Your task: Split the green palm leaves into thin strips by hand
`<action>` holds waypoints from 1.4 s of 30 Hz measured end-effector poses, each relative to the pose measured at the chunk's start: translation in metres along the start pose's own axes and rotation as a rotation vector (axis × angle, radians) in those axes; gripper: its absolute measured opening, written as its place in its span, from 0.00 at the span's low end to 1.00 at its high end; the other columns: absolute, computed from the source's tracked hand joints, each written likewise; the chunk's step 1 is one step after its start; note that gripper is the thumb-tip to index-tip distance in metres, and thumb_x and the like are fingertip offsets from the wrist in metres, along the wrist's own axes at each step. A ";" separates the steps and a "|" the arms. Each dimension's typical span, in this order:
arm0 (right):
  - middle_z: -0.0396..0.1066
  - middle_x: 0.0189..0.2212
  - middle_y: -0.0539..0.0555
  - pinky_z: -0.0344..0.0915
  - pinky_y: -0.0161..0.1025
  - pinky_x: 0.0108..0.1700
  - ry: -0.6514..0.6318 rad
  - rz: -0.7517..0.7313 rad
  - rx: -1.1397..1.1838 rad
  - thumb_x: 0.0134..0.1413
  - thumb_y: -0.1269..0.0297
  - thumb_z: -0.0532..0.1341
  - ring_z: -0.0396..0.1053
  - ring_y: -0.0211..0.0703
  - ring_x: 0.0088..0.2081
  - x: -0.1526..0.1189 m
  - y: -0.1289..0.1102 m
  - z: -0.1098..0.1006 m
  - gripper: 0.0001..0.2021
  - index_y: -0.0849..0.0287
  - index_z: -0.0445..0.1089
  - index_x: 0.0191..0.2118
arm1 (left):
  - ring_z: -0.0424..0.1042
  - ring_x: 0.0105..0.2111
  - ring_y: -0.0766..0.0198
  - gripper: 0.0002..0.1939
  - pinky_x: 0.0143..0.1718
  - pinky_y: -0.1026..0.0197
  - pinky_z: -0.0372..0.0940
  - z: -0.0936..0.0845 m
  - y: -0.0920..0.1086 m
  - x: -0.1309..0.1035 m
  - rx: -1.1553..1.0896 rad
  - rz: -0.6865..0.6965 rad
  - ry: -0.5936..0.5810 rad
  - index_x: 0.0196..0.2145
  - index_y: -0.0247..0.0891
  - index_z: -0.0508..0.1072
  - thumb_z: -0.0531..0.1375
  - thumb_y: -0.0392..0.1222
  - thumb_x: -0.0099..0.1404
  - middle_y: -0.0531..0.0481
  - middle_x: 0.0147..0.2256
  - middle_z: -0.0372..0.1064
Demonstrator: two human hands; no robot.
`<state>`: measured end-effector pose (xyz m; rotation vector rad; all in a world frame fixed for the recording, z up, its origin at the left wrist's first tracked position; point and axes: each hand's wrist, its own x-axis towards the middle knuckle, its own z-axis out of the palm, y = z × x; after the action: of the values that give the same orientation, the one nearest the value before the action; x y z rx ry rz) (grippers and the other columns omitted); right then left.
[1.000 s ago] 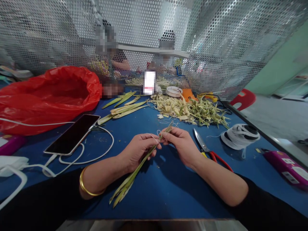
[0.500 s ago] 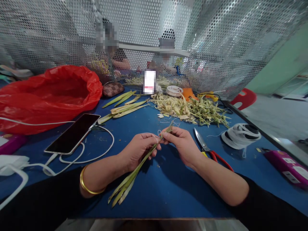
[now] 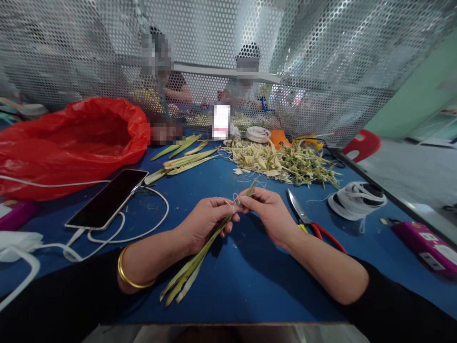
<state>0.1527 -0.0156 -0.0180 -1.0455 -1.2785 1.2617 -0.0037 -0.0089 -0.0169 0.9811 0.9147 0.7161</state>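
Note:
A thin bundle of long green leaf strips slants over the blue table, its loose ends towards me. My left hand is closed around the upper part of this bundle, thumb and forefinger pinched by a loop of white string. At the bundle's narrow tip, my right hand pinches the strips beside the string between thumb and fingers. The exact grip on the string is partly hidden by the fingers. Scissors with red handles lie just right of my right hand.
Cut leaf scraps are heaped at the back, with more leaf strips left of them. A phone with white cable and a red plastic bag stand left. On the right are a white ribbon roll and purple power strip.
Both hands keep the same grip on the leaf bundle, with hardly any movement. The view shifts very slightly.

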 end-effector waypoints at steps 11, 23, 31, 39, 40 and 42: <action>0.68 0.24 0.48 0.58 0.35 0.32 0.031 0.009 0.030 0.46 0.66 0.63 0.62 0.34 0.26 0.002 0.000 -0.001 0.05 0.60 0.70 0.24 | 0.63 0.16 0.73 0.05 0.16 0.69 0.57 -0.001 0.004 -0.003 -0.031 -0.008 -0.023 0.29 0.34 0.73 0.59 0.36 0.54 0.51 0.25 0.70; 0.68 0.22 0.48 0.58 0.35 0.31 0.024 -0.006 0.005 0.47 0.66 0.63 0.62 0.34 0.25 0.003 0.001 -0.003 0.05 0.60 0.71 0.25 | 0.58 0.14 0.76 0.05 0.12 0.72 0.53 0.002 0.002 -0.001 0.017 -0.016 0.036 0.27 0.33 0.71 0.61 0.39 0.55 0.55 0.20 0.64; 0.68 0.25 0.48 0.61 0.35 0.33 0.124 0.008 -0.068 0.50 0.57 0.61 0.63 0.34 0.25 0.002 0.002 -0.003 0.10 0.59 0.71 0.32 | 0.63 0.16 0.73 0.06 0.14 0.71 0.56 0.003 0.005 -0.002 -0.011 0.002 0.099 0.26 0.34 0.70 0.63 0.38 0.53 0.54 0.21 0.67; 0.66 0.23 0.51 0.62 0.35 0.29 0.161 0.011 -0.083 0.50 0.44 0.57 0.65 0.36 0.24 -0.001 -0.003 -0.003 0.21 0.61 0.69 0.28 | 0.66 0.18 0.70 0.09 0.19 0.68 0.60 0.003 0.006 -0.003 -0.058 0.024 0.182 0.26 0.34 0.69 0.66 0.38 0.49 0.52 0.21 0.69; 0.66 0.23 0.50 0.62 0.35 0.29 0.152 0.004 -0.092 0.50 0.46 0.58 0.65 0.36 0.24 -0.001 -0.002 -0.003 0.20 0.60 0.69 0.28 | 0.66 0.18 0.70 0.09 0.18 0.68 0.60 0.003 0.006 -0.003 -0.057 0.021 0.185 0.26 0.34 0.69 0.66 0.38 0.49 0.52 0.21 0.68; 0.65 0.24 0.49 0.63 0.35 0.29 0.192 -0.038 -0.121 0.49 0.50 0.61 0.64 0.35 0.24 0.000 -0.001 -0.003 0.15 0.59 0.67 0.32 | 0.65 0.17 0.71 0.09 0.18 0.69 0.60 0.003 0.005 -0.003 -0.052 0.020 0.196 0.26 0.34 0.69 0.66 0.38 0.49 0.53 0.21 0.68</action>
<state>0.1557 -0.0155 -0.0168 -1.1933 -1.2327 1.0390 -0.0025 -0.0107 -0.0104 0.8858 1.0534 0.8597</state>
